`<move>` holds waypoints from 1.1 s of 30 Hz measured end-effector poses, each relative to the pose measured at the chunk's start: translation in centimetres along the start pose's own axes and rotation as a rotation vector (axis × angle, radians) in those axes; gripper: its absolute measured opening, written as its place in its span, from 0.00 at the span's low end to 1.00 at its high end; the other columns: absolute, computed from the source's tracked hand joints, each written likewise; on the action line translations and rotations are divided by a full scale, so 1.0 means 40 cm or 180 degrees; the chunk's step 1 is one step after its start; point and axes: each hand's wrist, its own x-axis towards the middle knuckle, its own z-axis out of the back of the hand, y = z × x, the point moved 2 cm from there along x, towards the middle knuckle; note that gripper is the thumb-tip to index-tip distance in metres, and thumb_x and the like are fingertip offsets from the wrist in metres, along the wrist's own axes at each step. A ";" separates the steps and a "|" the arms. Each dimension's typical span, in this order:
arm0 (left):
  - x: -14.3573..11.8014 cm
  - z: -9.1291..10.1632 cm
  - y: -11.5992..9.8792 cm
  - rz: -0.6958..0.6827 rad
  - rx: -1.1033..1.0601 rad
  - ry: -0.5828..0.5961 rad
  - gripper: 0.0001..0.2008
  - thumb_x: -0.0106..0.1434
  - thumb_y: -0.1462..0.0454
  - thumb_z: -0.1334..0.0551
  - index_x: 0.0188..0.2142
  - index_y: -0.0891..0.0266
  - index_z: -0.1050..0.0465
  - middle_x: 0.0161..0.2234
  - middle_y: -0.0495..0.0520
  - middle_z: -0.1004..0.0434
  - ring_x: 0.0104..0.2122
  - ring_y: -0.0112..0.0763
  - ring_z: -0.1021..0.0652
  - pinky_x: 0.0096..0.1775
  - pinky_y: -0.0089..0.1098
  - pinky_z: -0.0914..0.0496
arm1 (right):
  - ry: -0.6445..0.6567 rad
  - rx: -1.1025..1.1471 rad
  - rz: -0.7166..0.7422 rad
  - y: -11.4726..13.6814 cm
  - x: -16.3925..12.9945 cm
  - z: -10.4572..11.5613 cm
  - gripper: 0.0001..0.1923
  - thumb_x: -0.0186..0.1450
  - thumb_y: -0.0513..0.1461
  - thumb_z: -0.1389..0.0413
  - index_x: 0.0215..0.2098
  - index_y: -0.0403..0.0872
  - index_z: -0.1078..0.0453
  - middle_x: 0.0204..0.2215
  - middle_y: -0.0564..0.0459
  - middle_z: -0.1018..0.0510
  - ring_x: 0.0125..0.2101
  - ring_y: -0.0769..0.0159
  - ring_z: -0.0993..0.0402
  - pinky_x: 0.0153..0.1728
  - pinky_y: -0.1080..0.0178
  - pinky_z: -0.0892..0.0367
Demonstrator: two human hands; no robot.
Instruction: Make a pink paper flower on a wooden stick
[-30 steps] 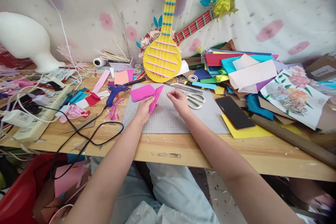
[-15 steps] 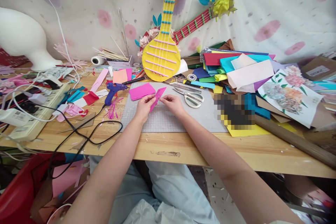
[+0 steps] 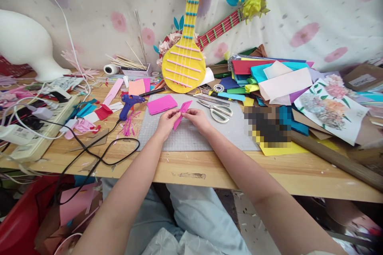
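Observation:
Both hands meet over the grey cutting mat (image 3: 209,137) on a narrow folded strip of pink paper (image 3: 182,112). My left hand (image 3: 166,122) pinches the strip's lower end from the left. My right hand (image 3: 196,118) grips it from the right at the middle. The strip tilts up to the right, a little above the mat. A larger pink sheet (image 3: 161,104) lies flat on the mat just behind my left hand. White-handled scissors (image 3: 218,112) rest right of my right hand.
A blue glue gun (image 3: 129,104) with a black cord lies left of the mat. A yellow paper guitar (image 3: 184,59) leans on the back wall. A heap of coloured paper (image 3: 269,79) fills the right side. A power strip (image 3: 38,131) and cables sit at the left.
My right hand came in from beside the scissors and took hold of the pink strip. Both hands now pinch it closer together, and the strip has folded narrower.

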 end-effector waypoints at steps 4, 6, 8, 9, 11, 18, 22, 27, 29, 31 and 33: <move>0.002 0.000 0.004 0.0083 0.0019 0.0037 0.14 0.46 0.57 0.35 0.30 0.64 0.26 0.29 0.51 0.25 0.27 0.25 0.29 0.33 0.28 0.35 | 0.0183 0.0083 -0.0061 -0.004 0.002 0.007 0.17 0.44 0.48 0.39 0.18 0.45 0.38 0.16 0.61 0.38 0.20 0.76 0.47 0.25 0.67 0.51; 0.003 0.003 0.005 0.0076 0.0186 0.0043 0.13 0.46 0.57 0.35 0.28 0.65 0.27 0.26 0.50 0.27 0.25 0.24 0.30 0.31 0.27 0.36 | 0.0270 0.0029 -0.0080 -0.006 0.002 0.009 0.18 0.44 0.49 0.39 0.18 0.44 0.38 0.17 0.61 0.38 0.20 0.76 0.48 0.25 0.67 0.51; 0.003 0.006 0.003 -0.0035 0.0428 -0.0016 0.12 0.46 0.57 0.35 0.25 0.65 0.28 0.23 0.49 0.28 0.24 0.23 0.31 0.31 0.27 0.37 | 0.0357 -0.0055 -0.0100 -0.007 0.002 0.009 0.18 0.44 0.50 0.39 0.19 0.44 0.37 0.17 0.61 0.39 0.20 0.76 0.49 0.24 0.67 0.52; 0.002 0.007 0.001 -0.0111 0.0538 -0.0063 0.12 0.47 0.57 0.35 0.24 0.66 0.28 0.22 0.49 0.28 0.24 0.24 0.31 0.30 0.27 0.37 | 0.0384 -0.0094 -0.0116 -0.008 0.001 0.008 0.19 0.44 0.51 0.40 0.20 0.44 0.36 0.17 0.61 0.39 0.20 0.76 0.49 0.24 0.67 0.53; 0.000 0.009 -0.002 -0.0219 0.0708 -0.0124 0.12 0.48 0.58 0.36 0.23 0.66 0.29 0.22 0.48 0.29 0.23 0.24 0.32 0.30 0.27 0.37 | 0.0377 -0.0145 -0.0141 -0.009 0.003 0.007 0.20 0.44 0.52 0.40 0.20 0.44 0.35 0.16 0.61 0.39 0.20 0.76 0.50 0.23 0.67 0.53; 0.007 0.001 0.002 -0.0204 0.0641 0.0040 0.10 0.49 0.59 0.36 0.27 0.65 0.27 0.25 0.50 0.26 0.26 0.24 0.29 0.33 0.28 0.35 | 0.0161 -0.0097 0.0022 -0.014 0.015 0.013 0.18 0.47 0.51 0.42 0.21 0.44 0.37 0.17 0.61 0.38 0.20 0.76 0.46 0.24 0.67 0.48; 0.008 -0.001 0.001 0.0067 0.0174 0.0026 0.12 0.47 0.60 0.34 0.30 0.65 0.29 0.25 0.49 0.27 0.25 0.23 0.29 0.31 0.28 0.33 | -0.0136 0.0000 0.0498 -0.004 0.016 0.019 0.15 0.52 0.49 0.45 0.30 0.46 0.37 0.23 0.58 0.33 0.24 0.73 0.38 0.28 0.67 0.40; -0.004 -0.009 -0.008 0.0549 -0.0408 0.0115 0.15 0.48 0.63 0.33 0.33 0.64 0.35 0.23 0.46 0.29 0.21 0.21 0.29 0.29 0.29 0.29 | -0.0176 -0.0688 0.1107 0.013 0.000 0.010 0.13 0.57 0.42 0.49 0.40 0.47 0.36 0.27 0.56 0.31 0.29 0.71 0.34 0.31 0.66 0.38; -0.007 -0.010 -0.011 0.0599 -0.0467 0.0100 0.13 0.49 0.64 0.34 0.32 0.65 0.36 0.23 0.46 0.29 0.21 0.20 0.29 0.29 0.29 0.29 | -0.0162 -0.0937 0.1276 0.012 -0.004 0.008 0.13 0.57 0.39 0.50 0.42 0.47 0.36 0.28 0.55 0.31 0.29 0.71 0.34 0.32 0.66 0.37; -0.006 -0.010 -0.010 0.0627 -0.0484 0.0089 0.12 0.50 0.65 0.35 0.32 0.65 0.36 0.24 0.46 0.29 0.21 0.20 0.28 0.30 0.29 0.29 | -0.0190 -0.1215 0.1435 0.008 -0.004 0.008 0.13 0.57 0.38 0.49 0.42 0.47 0.36 0.29 0.54 0.30 0.30 0.70 0.34 0.32 0.65 0.36; -0.004 -0.010 -0.008 0.0639 -0.0485 0.0098 0.12 0.50 0.65 0.35 0.32 0.65 0.36 0.24 0.47 0.28 0.22 0.21 0.28 0.30 0.29 0.29 | -0.0271 -0.1470 0.1503 0.003 0.000 0.009 0.13 0.56 0.37 0.48 0.41 0.46 0.35 0.30 0.54 0.31 0.29 0.70 0.35 0.31 0.65 0.36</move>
